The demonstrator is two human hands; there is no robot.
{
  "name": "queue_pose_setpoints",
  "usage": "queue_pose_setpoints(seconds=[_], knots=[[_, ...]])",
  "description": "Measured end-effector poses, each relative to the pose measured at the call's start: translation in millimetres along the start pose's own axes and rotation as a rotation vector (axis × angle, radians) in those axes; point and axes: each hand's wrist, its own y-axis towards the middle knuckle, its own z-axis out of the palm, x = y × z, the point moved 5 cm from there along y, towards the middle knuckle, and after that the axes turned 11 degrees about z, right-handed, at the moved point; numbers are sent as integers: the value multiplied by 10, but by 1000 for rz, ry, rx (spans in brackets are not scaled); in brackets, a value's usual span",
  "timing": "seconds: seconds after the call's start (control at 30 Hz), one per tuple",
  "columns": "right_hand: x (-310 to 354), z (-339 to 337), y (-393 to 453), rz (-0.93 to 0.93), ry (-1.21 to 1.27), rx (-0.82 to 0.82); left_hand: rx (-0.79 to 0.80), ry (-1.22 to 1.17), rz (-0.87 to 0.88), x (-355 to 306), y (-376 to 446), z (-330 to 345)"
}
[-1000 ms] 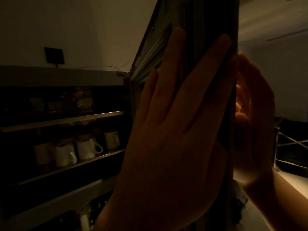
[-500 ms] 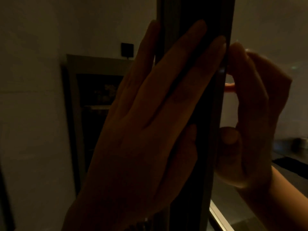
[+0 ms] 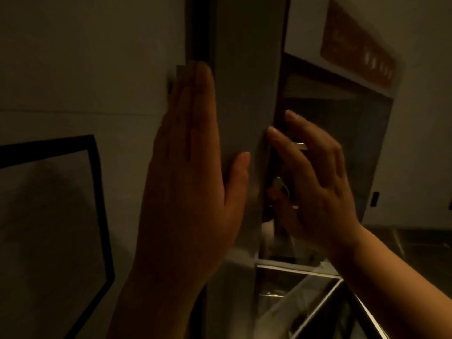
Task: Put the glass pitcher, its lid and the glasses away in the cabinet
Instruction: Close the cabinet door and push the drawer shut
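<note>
Dim kitchen, grey cabinet door, left hand flat against it, right hand beside

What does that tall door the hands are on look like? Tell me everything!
The cabinet door is a tall, flat grey panel with a smooth, dull surface, standing upright in dim light; its top runs out of view. The left hand lies flat on its face, fingers straight and pointing up, thumb spread toward the right edge. The right hand is at that right edge with fingers spread, its fingertips at the edge. Whether the door is fully closed cannot be told.
</note>
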Motion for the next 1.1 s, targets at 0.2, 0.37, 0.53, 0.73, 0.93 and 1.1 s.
queue_pose_setpoints(seconds=[0.2, 0.37, 0.53, 0.73, 0.93, 1.1], knots=[[-205, 503, -301, 61, -106, 169, 53, 251, -153, 281, -259, 369], [-503, 902, -604, 150, -218, 321, 171, 393, -176, 683, -511, 805], [-756, 1174, -744, 231, -246, 388, 313, 413, -171, 1000, -764, 1376], [-1086, 1459, -868, 317, -280, 486, 458, 338, -188, 1348, -1084, 2026], [-1428, 1701, -1087, 350, -375, 634, 584, 247, -209, 1487, -1294, 2535], [-1545, 1756, -1192, 315, -412, 637, 571, 286, -228, 1489, -1347, 2732]])
